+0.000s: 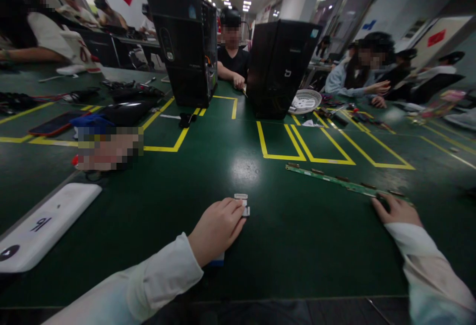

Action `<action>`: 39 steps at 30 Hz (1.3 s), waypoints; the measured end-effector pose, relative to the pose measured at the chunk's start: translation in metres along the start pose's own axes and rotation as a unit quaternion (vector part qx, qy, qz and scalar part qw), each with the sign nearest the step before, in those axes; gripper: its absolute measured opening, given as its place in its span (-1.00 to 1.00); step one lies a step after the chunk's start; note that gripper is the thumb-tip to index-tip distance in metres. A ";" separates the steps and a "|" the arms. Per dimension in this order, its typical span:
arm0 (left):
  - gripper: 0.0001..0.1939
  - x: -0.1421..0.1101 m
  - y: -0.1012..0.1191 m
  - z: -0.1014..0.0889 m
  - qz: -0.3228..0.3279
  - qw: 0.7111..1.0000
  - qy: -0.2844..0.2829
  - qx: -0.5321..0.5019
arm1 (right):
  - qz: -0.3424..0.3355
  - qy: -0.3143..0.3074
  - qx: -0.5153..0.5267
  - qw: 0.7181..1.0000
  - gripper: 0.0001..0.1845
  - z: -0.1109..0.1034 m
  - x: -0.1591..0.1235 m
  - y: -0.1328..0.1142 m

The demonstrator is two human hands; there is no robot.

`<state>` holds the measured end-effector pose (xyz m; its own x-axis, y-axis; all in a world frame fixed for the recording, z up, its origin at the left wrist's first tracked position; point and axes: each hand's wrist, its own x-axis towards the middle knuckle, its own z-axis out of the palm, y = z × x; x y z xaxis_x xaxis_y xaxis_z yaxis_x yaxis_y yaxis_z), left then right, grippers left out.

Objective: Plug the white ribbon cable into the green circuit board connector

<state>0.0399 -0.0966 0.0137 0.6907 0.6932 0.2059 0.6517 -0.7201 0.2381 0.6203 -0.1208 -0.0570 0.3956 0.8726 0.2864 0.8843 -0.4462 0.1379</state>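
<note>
My left hand (217, 228) rests on the green table (290, 235) with its fingers curled over a small white and blue object (243, 205) that pokes out at the fingertips and under the wrist. My right hand (396, 209) lies at the near end of a long thin green circuit strip (334, 180), fingers bent onto it. The strip runs away to the left across the table. Both arms wear pale long sleeves.
Two black computer towers (188, 42) (278, 67) stand at the table's far side inside yellow tape boxes (275, 141). A white flat device (44, 226) lies near left. A white fan grille (305, 100), tools and cables lie further back. Several people sit around the tables.
</note>
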 end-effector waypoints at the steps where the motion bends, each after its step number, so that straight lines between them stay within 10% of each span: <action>1: -0.69 0.000 0.001 0.000 0.001 1.000 -0.005 0.007 | -0.010 -0.010 0.000 1.000 -0.38 -0.004 0.000 -0.007; 19: -0.70 0.004 0.004 0.003 -0.005 1.000 -0.028 0.012 | -0.372 0.053 0.260 0.889 -0.33 -0.043 -0.014 -0.217; 27: -0.69 0.003 0.002 0.003 -0.005 1.000 -0.023 0.013 | -0.430 0.067 0.254 0.864 -0.44 -0.079 -0.051 -0.298; 39: -0.69 0.003 0.001 0.006 -0.007 1.000 -0.004 0.011 | -0.424 0.037 0.220 0.878 -0.47 -0.113 -0.082 -0.329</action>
<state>0.0442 -0.0951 0.0088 0.6838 0.7032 0.1947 0.6684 -0.7107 0.2195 0.2691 -0.0678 -0.0186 -0.4531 0.8315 0.3213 0.8701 0.4910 -0.0436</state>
